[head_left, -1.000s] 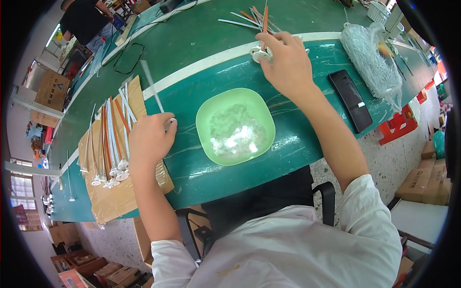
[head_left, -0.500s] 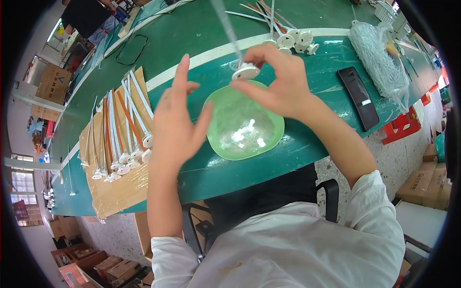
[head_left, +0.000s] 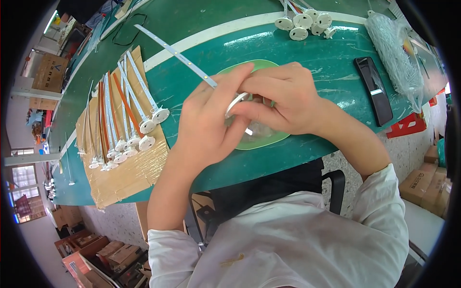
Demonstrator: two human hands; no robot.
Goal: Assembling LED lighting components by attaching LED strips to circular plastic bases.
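Gripping one long white strip (head_left: 175,54) between them, both hands meet over the green bowl (head_left: 269,140). Left hand (head_left: 209,122) is closed on the strip near its lower end, fingers pinching it. Right hand (head_left: 283,98) is closed on the white round cap (head_left: 236,103) at that end, thumb and fingers around it. The strip runs up and away to the left from the hands, above the bench (head_left: 201,19). Left of the left hand, a cardboard sheet (head_left: 129,173) carries finished strips (head_left: 127,113) with caps, lying side by side. Right of the right hand lies a black remote (head_left: 373,89). Farther right sits a clear bag (head_left: 396,60). Beyond the hands, loose white caps (head_left: 303,25) are clustered.
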